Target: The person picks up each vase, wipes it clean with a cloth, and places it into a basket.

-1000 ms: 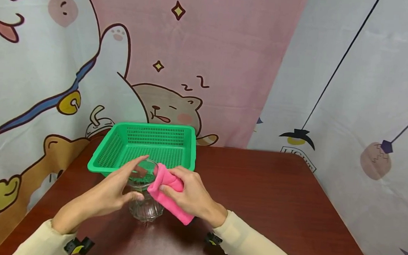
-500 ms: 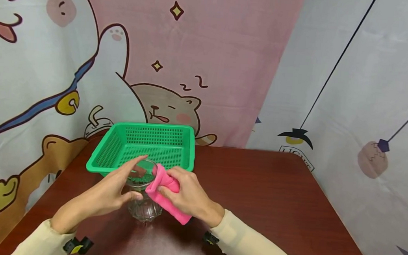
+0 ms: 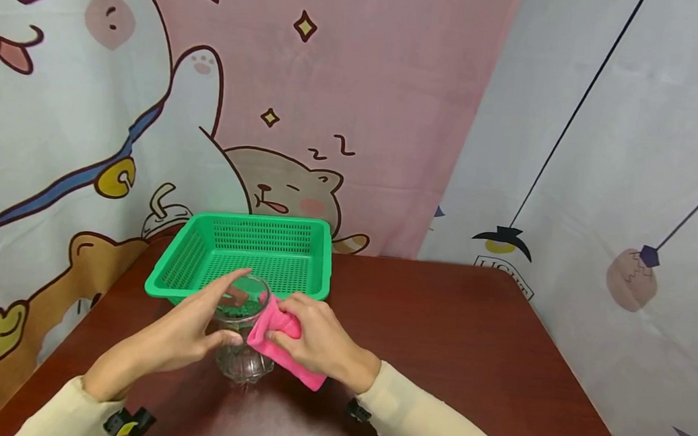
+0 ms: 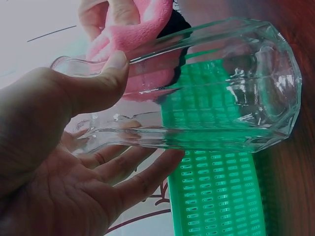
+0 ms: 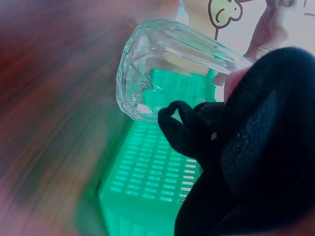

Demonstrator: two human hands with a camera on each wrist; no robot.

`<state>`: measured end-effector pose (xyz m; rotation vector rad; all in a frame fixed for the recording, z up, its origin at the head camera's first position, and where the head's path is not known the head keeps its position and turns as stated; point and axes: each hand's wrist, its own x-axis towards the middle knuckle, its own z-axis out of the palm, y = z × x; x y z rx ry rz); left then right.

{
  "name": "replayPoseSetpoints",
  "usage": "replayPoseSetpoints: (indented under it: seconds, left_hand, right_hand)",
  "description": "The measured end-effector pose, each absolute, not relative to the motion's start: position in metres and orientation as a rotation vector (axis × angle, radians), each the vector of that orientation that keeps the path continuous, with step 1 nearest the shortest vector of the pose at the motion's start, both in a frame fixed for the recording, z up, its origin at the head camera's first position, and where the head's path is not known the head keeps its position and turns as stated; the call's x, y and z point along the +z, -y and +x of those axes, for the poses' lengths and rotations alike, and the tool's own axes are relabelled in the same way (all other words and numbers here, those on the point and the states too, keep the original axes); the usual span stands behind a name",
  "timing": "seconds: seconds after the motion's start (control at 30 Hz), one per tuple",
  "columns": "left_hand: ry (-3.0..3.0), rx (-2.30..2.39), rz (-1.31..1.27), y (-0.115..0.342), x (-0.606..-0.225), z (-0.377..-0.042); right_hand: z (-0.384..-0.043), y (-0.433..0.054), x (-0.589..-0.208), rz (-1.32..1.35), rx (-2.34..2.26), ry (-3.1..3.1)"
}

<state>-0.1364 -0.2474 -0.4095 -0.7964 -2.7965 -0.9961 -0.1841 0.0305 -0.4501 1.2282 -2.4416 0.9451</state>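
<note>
A clear glass vase (image 3: 244,365) with a faceted base is held over the dark table, in front of the basket. My left hand (image 3: 173,333) holds its upper part, the thumb on one side and the fingers on the other, as the left wrist view shows. A pink cloth (image 3: 281,318) is pinched in my right hand (image 3: 323,341) and lies against the right side of the vase's rim and neck. In the right wrist view the cloth's black side (image 5: 266,142) hides most of that hand, with the vase (image 5: 142,73) beyond it.
A green perforated basket (image 3: 322,260) stands at the back left of the reddish-brown table (image 3: 438,332), close behind the vase. A curtain (image 3: 393,113) with cartoon animals hangs behind the table and along both sides.
My right hand and the cloth have slid slightly down the vase's right side. My left hand keeps its hold on the vase. The head view has shifted a little.
</note>
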Motion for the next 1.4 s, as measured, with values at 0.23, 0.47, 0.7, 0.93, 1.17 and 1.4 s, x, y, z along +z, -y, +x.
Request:
replayPoseSetpoints:
  seconds: [0.23, 0.47, 0.7, 0.93, 1.17, 1.4]
  left_hand:
    - [2.793, -1.017, -0.807, 0.247, -0.412, -0.137]
    - [2.799, -1.006, -0.793, 0.248, -0.408, -0.137]
    - [2.803, -1.020, -0.784, 0.250, -0.408, -0.135]
    - [2.785, -1.036, -0.809, 0.248, -0.408, -0.136]
    - [2.784, -1.029, -0.810, 0.248, -0.407, -0.139]
    - [2.810, -1.037, -0.787, 0.246, -0.407, -0.137]
  right_hand:
    - [-0.184, -0.034, -0.452, 1.251, 0.861, 2.509]
    - [-0.185, -0.036, -0.453, 1.303, 0.779, 2.638]
    - [-0.186, -0.037, -0.458, 1.356, 0.666, 2.733]
    - [-0.188, -0.038, -0.467, 1.341, 0.553, 2.766]
    - [-0.189, -0.040, -0.475, 1.339, 0.459, 2.833]
    - [-0.187, -0.043, -0.476, 1.315, 0.476, 2.839]
